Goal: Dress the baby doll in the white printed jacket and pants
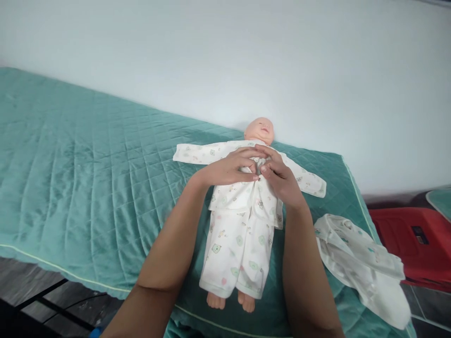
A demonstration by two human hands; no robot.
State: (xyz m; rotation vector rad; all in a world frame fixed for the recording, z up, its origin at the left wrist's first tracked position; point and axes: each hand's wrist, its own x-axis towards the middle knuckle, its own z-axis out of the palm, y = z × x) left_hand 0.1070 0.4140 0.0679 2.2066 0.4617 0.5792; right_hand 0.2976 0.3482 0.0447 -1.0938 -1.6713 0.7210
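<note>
A baby doll (267,129) lies on its back, wearing a white printed shirt (229,197) and matching trousers (225,244). Both its sleeves are spread out sideways, and bare feet show below the trouser legs. My left hand (230,165) rests over the chest, with thumb and bent forefinger closed at the shirt's front edge. Opposite it, my right hand (282,177) pinches the other side of that front opening. The two hands nearly meet, their longer fingers lying across the upper chest. Below them the shirt front hangs parted. The fastening between my fingertips is mostly hidden.
A green quilted cover (105,178) spreads over the bed, which stands against a white wall. Crumpled white printed baby clothing (359,263) lies at the right edge. Beyond that edge is a red plastic seat (412,244). Dark metal framework (52,305) shows at lower left.
</note>
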